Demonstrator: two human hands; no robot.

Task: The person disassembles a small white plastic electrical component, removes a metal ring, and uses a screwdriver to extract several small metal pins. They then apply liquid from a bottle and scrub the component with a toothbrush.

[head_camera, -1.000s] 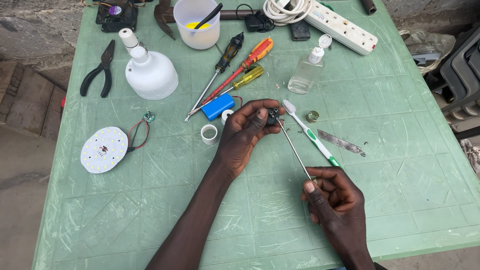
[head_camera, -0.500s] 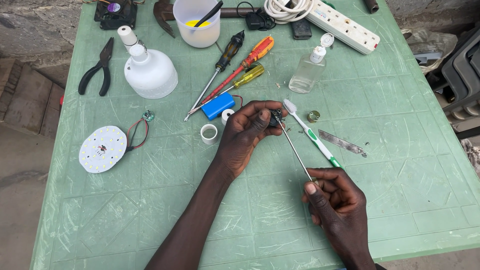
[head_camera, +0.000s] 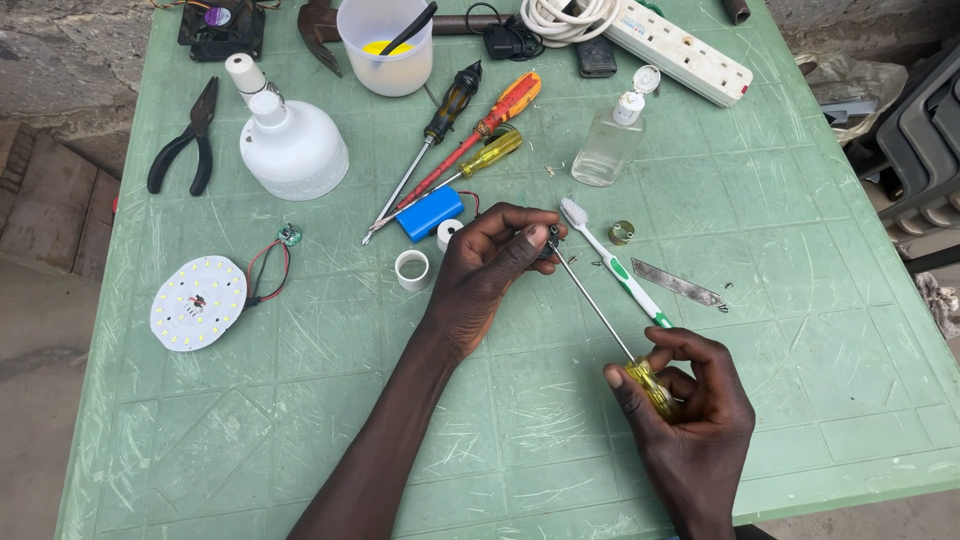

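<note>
My left hand (head_camera: 490, 268) pinches a small dark part (head_camera: 550, 240) just above the green table (head_camera: 300, 400). My right hand (head_camera: 690, 410) grips the yellow handle of a thin screwdriver (head_camera: 600, 310), whose shaft runs up and left so its tip meets that small part. A white and green toothbrush (head_camera: 615, 265) lies on the table right beside the shaft. A blue battery pack (head_camera: 430, 213) and two small white rings (head_camera: 412, 268) sit just left of my left hand.
Three more screwdrivers (head_camera: 470, 135), a white bulb housing (head_camera: 290, 145), black pliers (head_camera: 185, 140), a round LED board (head_camera: 198, 302) with wires, a clear bottle (head_camera: 610, 145), a white cup (head_camera: 385, 45), a power strip (head_camera: 680, 50) and a metal blade (head_camera: 678, 283) lie around.
</note>
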